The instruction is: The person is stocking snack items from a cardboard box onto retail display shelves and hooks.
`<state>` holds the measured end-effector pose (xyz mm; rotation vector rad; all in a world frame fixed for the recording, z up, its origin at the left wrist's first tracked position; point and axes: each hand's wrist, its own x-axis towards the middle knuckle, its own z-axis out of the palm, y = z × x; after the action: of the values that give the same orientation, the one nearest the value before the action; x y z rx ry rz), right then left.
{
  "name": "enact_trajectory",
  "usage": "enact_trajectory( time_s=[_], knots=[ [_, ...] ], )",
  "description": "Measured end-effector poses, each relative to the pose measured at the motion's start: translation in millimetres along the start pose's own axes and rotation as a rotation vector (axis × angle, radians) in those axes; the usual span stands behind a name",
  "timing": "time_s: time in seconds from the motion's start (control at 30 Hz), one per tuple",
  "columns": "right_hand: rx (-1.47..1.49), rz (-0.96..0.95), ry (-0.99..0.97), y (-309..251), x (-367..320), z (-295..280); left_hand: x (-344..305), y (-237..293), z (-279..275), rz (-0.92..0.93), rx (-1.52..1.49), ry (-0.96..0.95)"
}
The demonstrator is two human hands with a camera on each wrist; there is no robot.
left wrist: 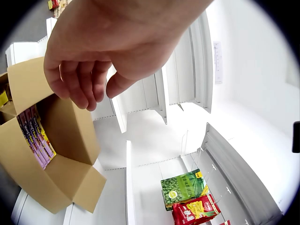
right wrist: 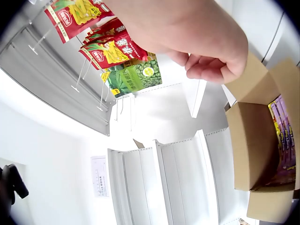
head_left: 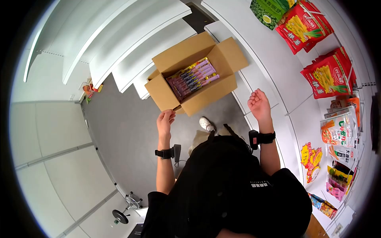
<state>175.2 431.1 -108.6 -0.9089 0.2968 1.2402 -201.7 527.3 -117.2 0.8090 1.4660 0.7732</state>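
Observation:
An opened cardboard box (head_left: 210,97) stands in front of the person, flaps spread outward. Inside it lie several purple-and-yellow snack packs (head_left: 194,77) side by side. The left hand (head_left: 165,122) hovers by the box's near left corner, fingers loosely bent and nothing between them. In the left wrist view, a gap shows between the thumb and fingers of that hand (left wrist: 108,51). To the right of the box, the right hand (head_left: 260,105) is raised beside the white shelving, its fingers loosely curled and holding nothing. The right wrist view shows the same hand (right wrist: 201,42) with its fingers bent inward.
White stepped shelves (head_left: 147,35) rise beyond the box. At the right, red snack bags (head_left: 305,25), a green bag (head_left: 268,12) and white bags (head_left: 339,129) hang on hooks over a white shelf. A wheeled stool (head_left: 133,201) stands on the grey floor (head_left: 119,131) behind left.

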Motion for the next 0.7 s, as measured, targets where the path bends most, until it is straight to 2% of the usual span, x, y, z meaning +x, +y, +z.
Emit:
enact_trajectory(
  time_s=[0.1, 0.3, 0.7],
  knots=[
    [0.020, 0.017, -0.029, 11, 9, 7, 28, 0, -3, -0.017, 0.029, -0.047],
    [-0.010, 0.050, 0.082, 23, 35, 18, 67, 16, 3, -0.054, 0.050, -0.091],
    [-0.081, 0.248, -0.048, 42, 157, 61, 96, 30, 24, -0.207, 0.110, 0.010]
  ],
)
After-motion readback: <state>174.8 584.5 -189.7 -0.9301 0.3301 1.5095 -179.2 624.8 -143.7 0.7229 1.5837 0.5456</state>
